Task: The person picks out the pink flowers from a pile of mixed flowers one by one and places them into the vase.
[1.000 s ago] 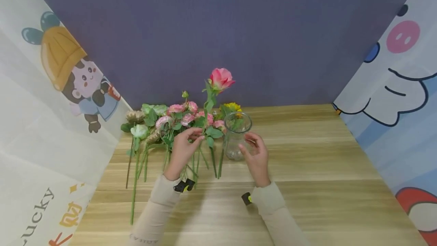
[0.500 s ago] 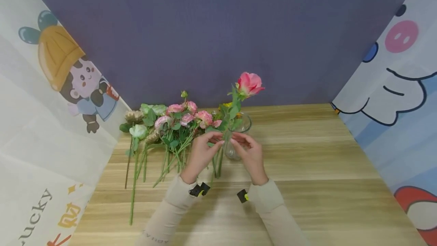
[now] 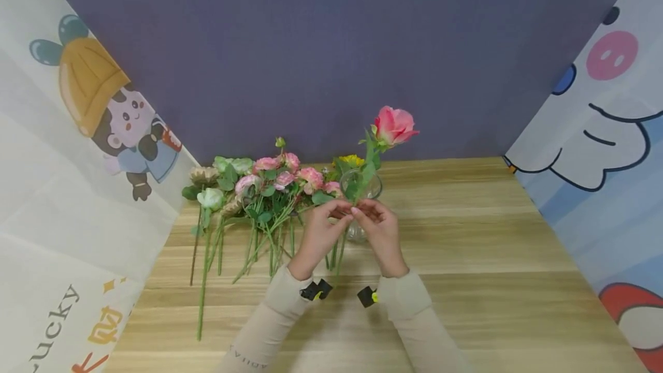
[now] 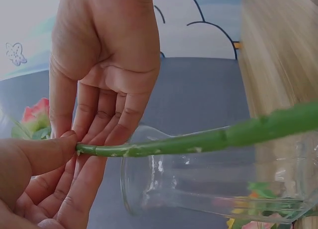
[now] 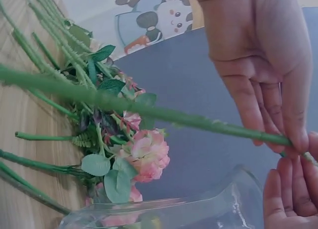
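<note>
A pink rose (image 3: 395, 126) stands upright above my hands, its bloom leaning right. My left hand (image 3: 322, 236) pinches its green stem (image 4: 198, 142) between thumb and fingers. From the other side my right hand (image 3: 380, 236) pinches the stem too, and the fingertips of both hands meet there. Below the fingers the bare stem runs down toward the person. Just behind the hands is a clear glass vase (image 3: 357, 233), partly hidden by them; its wide mouth shows behind the rose's leaves.
Left of the vase lie several pink flowers (image 3: 311, 178) with loose stems. White-green blooms (image 3: 210, 199) are farther left, one long stem reaching toward the front. A yellow flower (image 3: 351, 160) lies behind the vase. A dark panel (image 3: 331, 62) closes off the wooden table's (image 3: 492, 258) back.
My left hand has carried the rose rightward to in front of the vase. My right hand has left the vase's side and come in to the stem.
</note>
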`<state>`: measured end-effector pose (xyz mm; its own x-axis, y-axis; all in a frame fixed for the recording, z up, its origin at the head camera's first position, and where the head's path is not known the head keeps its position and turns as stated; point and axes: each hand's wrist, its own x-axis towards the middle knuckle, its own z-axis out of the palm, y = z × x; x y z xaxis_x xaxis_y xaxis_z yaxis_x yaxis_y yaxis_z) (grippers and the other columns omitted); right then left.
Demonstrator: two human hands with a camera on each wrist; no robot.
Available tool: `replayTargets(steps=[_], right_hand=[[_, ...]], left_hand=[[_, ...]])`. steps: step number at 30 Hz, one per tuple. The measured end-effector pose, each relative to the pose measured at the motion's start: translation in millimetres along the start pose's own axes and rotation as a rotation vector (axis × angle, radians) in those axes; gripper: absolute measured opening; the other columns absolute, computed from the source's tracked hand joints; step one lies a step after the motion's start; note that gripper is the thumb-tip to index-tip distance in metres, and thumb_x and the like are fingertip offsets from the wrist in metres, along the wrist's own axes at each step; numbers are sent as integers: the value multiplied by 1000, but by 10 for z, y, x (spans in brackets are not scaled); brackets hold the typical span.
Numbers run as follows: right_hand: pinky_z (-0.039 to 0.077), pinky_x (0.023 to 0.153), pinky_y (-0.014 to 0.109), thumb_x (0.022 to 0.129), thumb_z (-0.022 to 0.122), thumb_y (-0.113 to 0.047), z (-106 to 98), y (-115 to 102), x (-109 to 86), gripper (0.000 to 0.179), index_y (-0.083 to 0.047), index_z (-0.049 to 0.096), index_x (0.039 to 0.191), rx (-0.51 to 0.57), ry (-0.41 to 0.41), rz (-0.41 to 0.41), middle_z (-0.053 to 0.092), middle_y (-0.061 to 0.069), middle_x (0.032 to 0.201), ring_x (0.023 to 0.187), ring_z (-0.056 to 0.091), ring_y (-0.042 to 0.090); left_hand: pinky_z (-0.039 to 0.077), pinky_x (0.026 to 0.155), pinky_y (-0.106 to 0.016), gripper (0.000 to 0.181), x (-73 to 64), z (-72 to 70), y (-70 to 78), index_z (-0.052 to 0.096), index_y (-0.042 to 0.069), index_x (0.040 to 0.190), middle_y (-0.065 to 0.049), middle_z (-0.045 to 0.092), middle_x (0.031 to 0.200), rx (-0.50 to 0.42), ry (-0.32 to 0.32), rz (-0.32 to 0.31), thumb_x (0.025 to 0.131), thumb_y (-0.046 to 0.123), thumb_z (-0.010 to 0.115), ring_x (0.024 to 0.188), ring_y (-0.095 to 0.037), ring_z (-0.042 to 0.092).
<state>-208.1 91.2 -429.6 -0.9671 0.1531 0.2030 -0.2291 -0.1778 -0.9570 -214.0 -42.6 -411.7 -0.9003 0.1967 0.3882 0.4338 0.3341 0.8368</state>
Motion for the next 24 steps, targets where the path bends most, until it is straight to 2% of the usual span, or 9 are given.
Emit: replayTargets(steps=[10,18,24], right_hand=[[50,66,18,83,69,1,-26,-42,28,10,-6,65,89,99,31,-1,65,-3,84,76,59,9],[50,65,20,82,71,0,-30,-97,40,9,-7,65,84,133,43,-2,65,3,83,72,58,10],[52,70,19,83,67,4,-35,-151,70,14,-10,64,82,158,75,8,63,-1,83,75,58,10]], left_hand=[[54,71,-27,14,24,36,37,70,4,97,-7,70,91,-5,3,51,84,7,71,76,-17,64],[55,66,-30,12,35,43,47,69,5,95,-7,69,87,1,-3,41,84,9,71,75,-17,64],[55,59,-28,9,35,35,42,69,7,93,-5,69,86,-25,-17,35,85,10,71,73,-15,63]])
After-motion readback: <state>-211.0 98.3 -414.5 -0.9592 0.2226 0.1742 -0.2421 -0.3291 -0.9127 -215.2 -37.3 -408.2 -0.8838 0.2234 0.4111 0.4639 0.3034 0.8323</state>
